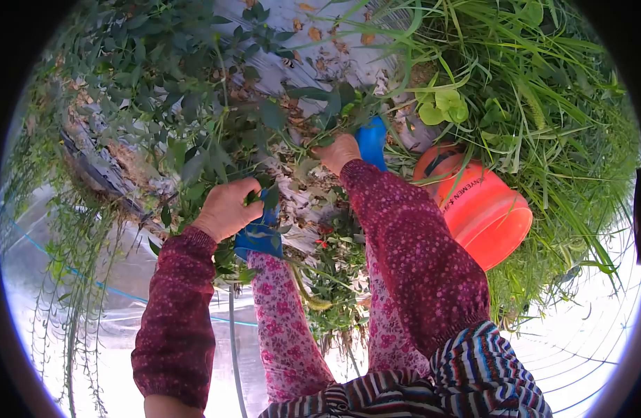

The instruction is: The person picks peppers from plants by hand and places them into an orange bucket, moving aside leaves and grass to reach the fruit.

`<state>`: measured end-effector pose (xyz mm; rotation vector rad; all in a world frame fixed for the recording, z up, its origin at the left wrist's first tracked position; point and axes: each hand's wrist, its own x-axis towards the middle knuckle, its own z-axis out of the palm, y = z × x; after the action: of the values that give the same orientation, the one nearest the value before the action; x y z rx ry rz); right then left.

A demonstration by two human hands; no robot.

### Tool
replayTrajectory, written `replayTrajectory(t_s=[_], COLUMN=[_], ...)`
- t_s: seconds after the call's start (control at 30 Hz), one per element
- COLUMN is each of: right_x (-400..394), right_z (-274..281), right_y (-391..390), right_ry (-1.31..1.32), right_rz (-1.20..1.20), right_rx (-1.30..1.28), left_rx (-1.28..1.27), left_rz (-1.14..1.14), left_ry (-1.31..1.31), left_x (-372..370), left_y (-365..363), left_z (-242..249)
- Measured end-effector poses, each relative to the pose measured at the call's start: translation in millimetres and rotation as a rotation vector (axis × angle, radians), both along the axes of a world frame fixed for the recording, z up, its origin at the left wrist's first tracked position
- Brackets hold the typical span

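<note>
My left hand (pixel 226 210) is closed, its fingers curled among the dark green leaves of a bushy plant (pixel 202 153). What it holds, if anything, is hidden. Farther forward, my right hand (pixel 336 153) is pinched on a leafy stem (pixel 303 145) of the same growth. Both forearms wear maroon dotted sleeve covers. Close beside the left hand is a blue boot (pixel 259 235); another blue boot (pixel 372 143) shows just past the right wrist. An orange bucket (pixel 477 209) lies tilted to the right of my right forearm, its mouth facing toward me.
Tall grass (pixel 529 104) crowds the right side and partly overlaps the bucket. Pale ground sheeting (pixel 264 63) with dry leaves runs ahead between the plants. Trailing stems (pixel 69 306) hang at the left, near a thin blue line (pixel 118 291). A small red spot shows low between my legs.
</note>
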<state>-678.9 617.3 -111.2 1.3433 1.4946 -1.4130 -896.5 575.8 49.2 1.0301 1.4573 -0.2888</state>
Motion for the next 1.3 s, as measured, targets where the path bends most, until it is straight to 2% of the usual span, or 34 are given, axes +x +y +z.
replayTrajectory(t_s=[0.03,0.07,0.13,0.17,0.2,0.23,0.27,0.33,0.37,0.4,0.47,0.5,0.53,0.6,0.73,0.8,0.83,0.9,0.97,1.0,1.07,1.13,1.23,1.3], right_x=[7.2,15.4,30.5,37.9,45.6,48.8,48.2,56.2,59.7,63.1,68.2,69.8,71.3,70.4,69.7,68.3,69.6,68.5,74.1,78.8,86.1,90.4,90.1,91.7], right_z=[21.5,29.3,41.3,48.1,56.2,63.0,71.6,94.1,102.3,105.8,110.8,112.8,113.9,117.1,122.8,118.2,116.3,114.0,115.8,115.1,113.2,114.9,126.3,143.6], right_y=[-0.1,-6.8,-17.3,-22.0,-26.4,-32.6,-34.4,-25.7,-22.8,-20.9,-19.6,-21.6,-21.2,-15.3,-17.0,-22.4,-23.3,-24.1,-20.0,-16.9,-16.8,-15.9,-5.9,-0.6], right_ry=[0.156,0.159,0.101,0.081,0.157,0.23,0.234,0.302,0.26,0.243,0.211,0.292,0.287,0.171,0.16,0.187,0.191,0.369,0.366,0.353,0.361,0.359,0.326,0.376], right_rz=[-0.253,-0.251,-0.478,-0.551,-0.515,-0.479,-0.477,-0.492,-0.447,-0.446,-0.412,-0.488,-0.49,-0.395,-0.498,-0.428,-0.429,-0.55,-0.499,-0.441,-0.476,-0.508,-0.297,-0.366], right_rx=[0.175,0.172,-0.062,-0.139,-0.012,0.112,0.106,0.21,0.245,0.251,0.248,0.286,0.285,0.181,0.121,0.133,0.134,0.273,0.3,0.336,0.337,0.331,0.438,0.429], left_rx=[0.0,0.002,0.09,0.198,0.307,0.453,0.449,0.487,0.583,0.587,0.567,0.461,0.46,0.735,0.638,0.566,0.555,0.543,0.293,0.29,0.082,0.13,0.211,0.253], left_rz=[-0.015,-0.029,0.0,0.093,0.187,0.103,0.105,-0.16,-0.238,-0.234,-0.294,-0.334,-0.336,-0.218,0.028,0.083,0.037,-0.014,-0.345,-0.349,-0.442,-0.424,-0.405,-0.421], left_ry=[0.024,0.048,0.041,-0.015,-0.068,-0.052,-0.046,0.143,0.171,0.155,0.284,0.272,0.266,0.226,-0.05,-0.034,-0.019,0.01,-0.085,-0.061,-0.073,-0.049,-0.007,0.056], left_x=[5.6,8.9,14.8,21.7,29.6,35.7,38.6,50.3,53.2,56.3,61.0,62.3,66.5,75.1,105.7,115.5,118.0,123.1,128.8,128.9,127.1,129.3,135.2,134.2], left_y=[5.2,8.8,-1.6,-2.2,2.4,6.3,7.3,7.4,8.4,10.1,12.0,13.2,12.2,11.3,19.5,26.8,31.7,45.9,56.5,60.6,69.8,63.8,54.0,53.1], left_z=[2.7,4.3,-5.9,-8.5,-6.6,-3.9,-3.3,-5.7,-4.4,-2.6,7.8,13.6,18.7,28.9,40.2,16.3,-2.5,-27.0,-37.6,-37.0,-35.0,-36.5,-45.4,-50.8])
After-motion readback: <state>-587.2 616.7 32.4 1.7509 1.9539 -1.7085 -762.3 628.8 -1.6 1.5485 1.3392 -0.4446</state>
